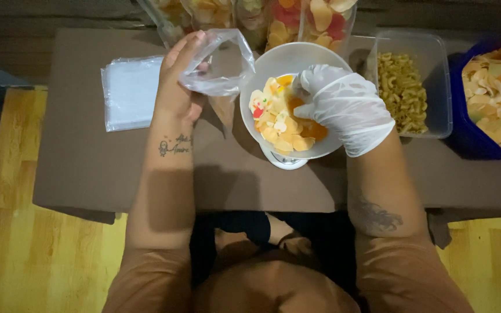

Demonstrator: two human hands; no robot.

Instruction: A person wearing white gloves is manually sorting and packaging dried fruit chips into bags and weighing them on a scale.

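Clear plastic bag (218, 64) held open, seemingly empty; white bowl (279, 64) of coloured crackers (279, 124) on table

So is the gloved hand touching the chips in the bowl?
Touching. The head view shows the right hand, gloved, with its fingertips pressed down among the chips inside the white bowl, no gap between them.

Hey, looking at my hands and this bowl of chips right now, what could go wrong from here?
1. The bowl sits on a small scale; pressing down with your gloved right hand could tip it.
2. The bag, in your left hand, has a narrow mouth, so chips may spill onto the table.
3. A tight grip could crush chips.
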